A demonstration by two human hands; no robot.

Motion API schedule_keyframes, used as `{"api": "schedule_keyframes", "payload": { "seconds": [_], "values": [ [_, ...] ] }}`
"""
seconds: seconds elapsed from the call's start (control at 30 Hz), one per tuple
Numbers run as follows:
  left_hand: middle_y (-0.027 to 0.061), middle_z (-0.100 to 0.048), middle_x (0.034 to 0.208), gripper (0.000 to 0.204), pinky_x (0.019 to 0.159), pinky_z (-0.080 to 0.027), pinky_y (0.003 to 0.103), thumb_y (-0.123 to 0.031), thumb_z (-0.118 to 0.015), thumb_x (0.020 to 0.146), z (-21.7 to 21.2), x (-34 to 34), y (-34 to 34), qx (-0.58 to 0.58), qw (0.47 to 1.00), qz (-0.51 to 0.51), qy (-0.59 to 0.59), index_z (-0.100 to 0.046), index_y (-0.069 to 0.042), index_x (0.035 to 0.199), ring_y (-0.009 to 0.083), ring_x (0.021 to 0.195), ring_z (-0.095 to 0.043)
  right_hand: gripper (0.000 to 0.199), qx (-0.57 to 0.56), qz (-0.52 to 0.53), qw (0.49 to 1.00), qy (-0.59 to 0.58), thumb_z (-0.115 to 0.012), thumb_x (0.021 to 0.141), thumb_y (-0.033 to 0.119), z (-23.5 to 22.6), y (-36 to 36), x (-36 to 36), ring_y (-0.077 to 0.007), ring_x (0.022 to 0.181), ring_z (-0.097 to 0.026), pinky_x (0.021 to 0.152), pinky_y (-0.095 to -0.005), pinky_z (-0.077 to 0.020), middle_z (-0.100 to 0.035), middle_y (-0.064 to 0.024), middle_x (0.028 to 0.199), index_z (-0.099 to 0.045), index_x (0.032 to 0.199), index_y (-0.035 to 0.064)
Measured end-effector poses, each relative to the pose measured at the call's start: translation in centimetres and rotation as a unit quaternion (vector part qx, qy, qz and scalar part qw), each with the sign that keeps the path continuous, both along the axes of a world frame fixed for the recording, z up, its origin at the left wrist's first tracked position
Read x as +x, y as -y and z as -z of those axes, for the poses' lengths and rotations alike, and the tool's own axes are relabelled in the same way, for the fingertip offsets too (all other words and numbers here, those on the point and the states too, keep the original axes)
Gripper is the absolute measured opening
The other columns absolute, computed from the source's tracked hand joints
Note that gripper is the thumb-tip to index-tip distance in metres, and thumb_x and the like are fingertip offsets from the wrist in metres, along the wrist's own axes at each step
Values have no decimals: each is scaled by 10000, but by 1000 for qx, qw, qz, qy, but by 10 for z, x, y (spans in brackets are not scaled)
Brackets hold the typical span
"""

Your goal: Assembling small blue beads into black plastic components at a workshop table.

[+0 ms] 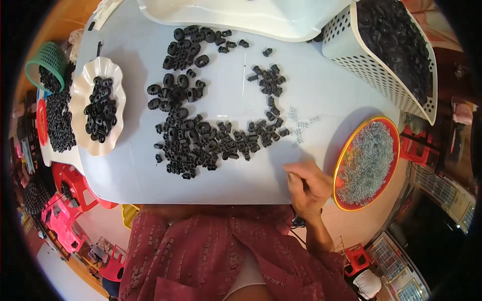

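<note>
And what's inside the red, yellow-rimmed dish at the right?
In the red dish is a heap of what look like small silvery springs. Some bare red shows near the edge, but the heap covers most of the bottom; anything beneath can't be seen.

Right hand (310,189) is over the near edge of a pale table (125,183), thumb and forefinger brought close together; can't make out if anything's pinched between them. Just beside it there's a red dish with a yellow rim (346,202), loaded with tiny silver springs (369,158), plus some loose springs (300,123) scattered on the tabletop. Big sprawl of black plastic cord-lock parts (188,143) mid-table. More black pieces (100,110) sit in a scalloped white dish (80,113) on the left, and a white perforated basket (364,67) far right is packed with black parts too.
</note>
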State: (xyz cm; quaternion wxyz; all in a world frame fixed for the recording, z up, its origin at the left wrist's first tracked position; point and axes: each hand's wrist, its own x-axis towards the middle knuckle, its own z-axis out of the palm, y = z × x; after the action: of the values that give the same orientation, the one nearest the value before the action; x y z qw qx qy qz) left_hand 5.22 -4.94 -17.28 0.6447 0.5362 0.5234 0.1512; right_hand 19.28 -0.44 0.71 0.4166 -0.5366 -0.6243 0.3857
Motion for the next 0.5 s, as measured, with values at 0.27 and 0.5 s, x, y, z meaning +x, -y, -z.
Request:
{"api": "schedule_keyframes", "payload": {
  "seconds": [0.27,0.5],
  "values": [
    [188,-632,1071,301,799,-495,449,-172,-605,805,-16,-9,-19,-55,998,-5,9,-610,-40,1075,313,947,-624,203,-8,22,1000,17,-660,758,-60,-2,-1,-2,-129,564,-546,512,-231,-427,-627,-81,721,-668,945,18],
    [183,-625,1086,335,810,-491,450,-181,-599,813,-44,-16,-17,-107,994,-11,18,-582,-48,1120,313,952,-618,201,-19,29,999,1,-657,757,-60,0,2,2,-158,592,-585,531,-250,-458,-642,-103,743,-668,942,18]
  ]
}}
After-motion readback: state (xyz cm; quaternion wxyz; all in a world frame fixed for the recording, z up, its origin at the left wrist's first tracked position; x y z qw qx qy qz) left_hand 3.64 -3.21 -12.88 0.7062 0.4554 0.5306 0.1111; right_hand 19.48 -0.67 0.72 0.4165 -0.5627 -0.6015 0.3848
